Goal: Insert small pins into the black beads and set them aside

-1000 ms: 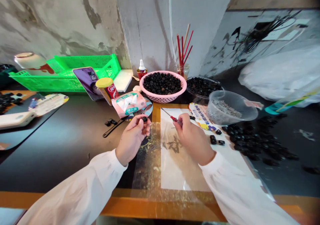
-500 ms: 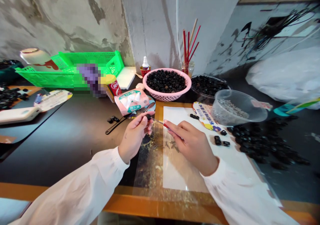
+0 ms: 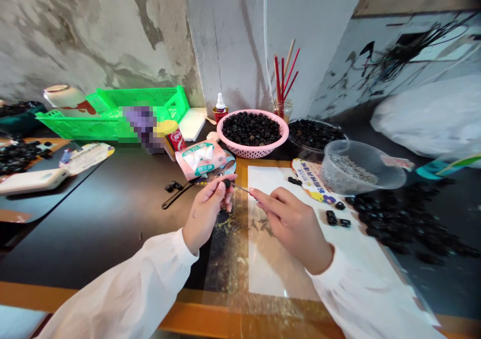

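Green plastic basket sits against the stained concrete wall at far left. Toward the middle lies a pink wipes packet. From here I see the left hand, thumb and fingers closed, pinching a small black piece just left of a white paper sheet. The right hand has its fingers closed around a slender metal pick, whose tip nearly touches that piece. Farther right are a pink basket heaped with black pieces, a clear plastic tub, and a loose spread of black pieces on the dark tabletop.
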`<state>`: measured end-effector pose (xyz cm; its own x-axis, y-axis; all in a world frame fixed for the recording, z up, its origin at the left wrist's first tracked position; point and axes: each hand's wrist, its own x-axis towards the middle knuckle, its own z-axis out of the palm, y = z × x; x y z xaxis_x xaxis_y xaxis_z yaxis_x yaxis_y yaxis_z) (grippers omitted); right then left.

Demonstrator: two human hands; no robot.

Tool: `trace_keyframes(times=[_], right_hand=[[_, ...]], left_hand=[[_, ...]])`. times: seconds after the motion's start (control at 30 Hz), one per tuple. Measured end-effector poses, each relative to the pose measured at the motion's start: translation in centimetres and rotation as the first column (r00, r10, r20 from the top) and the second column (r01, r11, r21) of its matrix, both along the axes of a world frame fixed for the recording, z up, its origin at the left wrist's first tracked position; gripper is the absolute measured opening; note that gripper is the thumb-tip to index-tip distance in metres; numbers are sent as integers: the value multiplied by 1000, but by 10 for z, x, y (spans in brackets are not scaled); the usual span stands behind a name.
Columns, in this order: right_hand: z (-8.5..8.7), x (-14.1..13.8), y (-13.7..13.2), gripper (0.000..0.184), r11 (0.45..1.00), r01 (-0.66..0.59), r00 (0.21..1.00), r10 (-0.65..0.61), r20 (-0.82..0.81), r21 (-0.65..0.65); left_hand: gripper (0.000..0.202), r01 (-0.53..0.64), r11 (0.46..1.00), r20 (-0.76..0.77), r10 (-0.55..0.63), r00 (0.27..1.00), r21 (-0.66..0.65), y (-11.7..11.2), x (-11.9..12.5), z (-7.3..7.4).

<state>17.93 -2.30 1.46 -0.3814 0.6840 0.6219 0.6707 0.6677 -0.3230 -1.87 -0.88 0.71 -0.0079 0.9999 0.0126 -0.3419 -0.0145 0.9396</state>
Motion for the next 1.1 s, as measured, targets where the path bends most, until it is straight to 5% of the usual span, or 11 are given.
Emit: trace_keyframes(times=[0.23,0.67,1.1], right_hand=[[3,4,1,37,999,-33,999,32,-16,-32],[5,8,1,44,996,-93,996,93,18,2],[-7,17,21,41,975,-205,972,193,-136,-87]], left_hand=[[36,47,994,-125,-35,992,99,1,-5,3],[39,86,992,-178,-69,982,90,-1,-5,-3],[36,77,996,-46,-79,996,-48,-8,2,-4]])
